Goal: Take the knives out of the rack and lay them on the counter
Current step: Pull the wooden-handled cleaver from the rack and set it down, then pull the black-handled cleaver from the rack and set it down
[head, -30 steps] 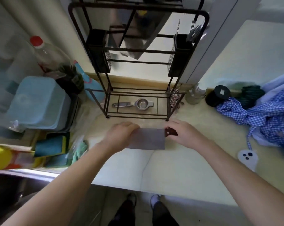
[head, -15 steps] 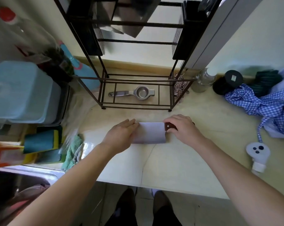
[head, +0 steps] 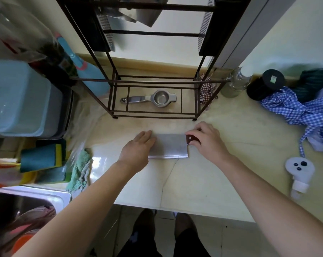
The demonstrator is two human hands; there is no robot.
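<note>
A broad steel cleaver (head: 170, 146) with a dark red-brown handle lies flat on the pale counter (head: 208, 179), in front of the black wire rack (head: 153, 80). My right hand (head: 208, 140) is closed over the handle. My left hand (head: 138, 149) rests flat on the blade's left end, fingers together. High in the rack, more steel blades (head: 136, 13) hang, cut off by the frame's top edge.
A metal squeezer (head: 151, 98) lies on the rack's bottom shelf. Blue tubs (head: 19, 101), sponges (head: 42, 157) and a sink (head: 27, 206) crowd the left. At the right are a glass bottle (head: 235, 83), a black jar (head: 266, 84), checked cloth (head: 301, 110) and a white plug (head: 299, 168).
The cleaver has come down flat onto the counter with both hands still on it. My view has tilted down, so the rack's top is out of frame.
</note>
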